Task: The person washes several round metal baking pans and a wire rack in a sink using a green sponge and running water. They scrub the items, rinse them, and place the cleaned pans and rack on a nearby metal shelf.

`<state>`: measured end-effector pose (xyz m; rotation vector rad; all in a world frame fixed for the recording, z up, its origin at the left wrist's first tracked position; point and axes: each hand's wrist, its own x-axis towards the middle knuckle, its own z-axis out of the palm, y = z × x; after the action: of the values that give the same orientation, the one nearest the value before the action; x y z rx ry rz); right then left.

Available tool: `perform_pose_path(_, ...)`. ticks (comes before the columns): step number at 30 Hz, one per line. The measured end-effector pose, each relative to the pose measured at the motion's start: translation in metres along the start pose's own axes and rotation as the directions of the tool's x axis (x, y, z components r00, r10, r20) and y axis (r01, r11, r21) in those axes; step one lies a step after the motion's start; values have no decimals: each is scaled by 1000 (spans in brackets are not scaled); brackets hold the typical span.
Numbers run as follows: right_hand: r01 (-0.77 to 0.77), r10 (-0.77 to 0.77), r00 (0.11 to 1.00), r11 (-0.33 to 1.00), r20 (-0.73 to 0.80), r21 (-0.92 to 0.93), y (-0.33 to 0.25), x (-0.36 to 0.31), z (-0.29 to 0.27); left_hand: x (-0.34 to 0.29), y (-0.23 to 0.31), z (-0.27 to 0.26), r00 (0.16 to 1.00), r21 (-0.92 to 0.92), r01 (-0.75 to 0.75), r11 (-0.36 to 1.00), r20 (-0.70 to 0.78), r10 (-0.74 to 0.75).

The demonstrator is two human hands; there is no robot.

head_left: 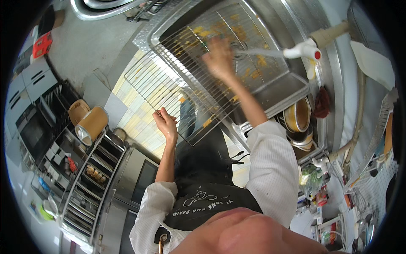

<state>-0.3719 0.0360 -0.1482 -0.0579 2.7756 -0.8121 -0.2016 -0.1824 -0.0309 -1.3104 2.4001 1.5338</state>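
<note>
A large wire cooling rack [149, 81] lies tilted across the edge of a metal sink [292, 94], its near end jutting out over the floor. My left hand [166, 123] is closed on the rack's near left edge. Over the part above the sink, my right hand [219, 58] is at the wires, smeared by motion, so its fingers and anything in them cannot be made out. Yellow-orange food scraps [202, 31] cling to the wires and lie in the sink. From a white tap [301, 52] with a red dot, water runs leftward toward my right hand.
Stacked round pans [297, 116] sit in a compartment beside the sink, near a dark red cloth [322, 102]. A tray rack [91, 190] stands at the left, with a tan cylindrical tub [94, 124] at its top. A cable [240, 158] hangs beside my apron.
</note>
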Motion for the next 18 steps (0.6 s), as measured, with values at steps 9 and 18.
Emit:
perform_pose_path(9,63,-60,998,986,22,-154,96,50,11,6,5,7,999,39,-35,999,-24,36)
perform_pose_path(18,-231,273,892,960,-360,157,224,52,-16,27,1,-31,993,178,-106,978,75,94)
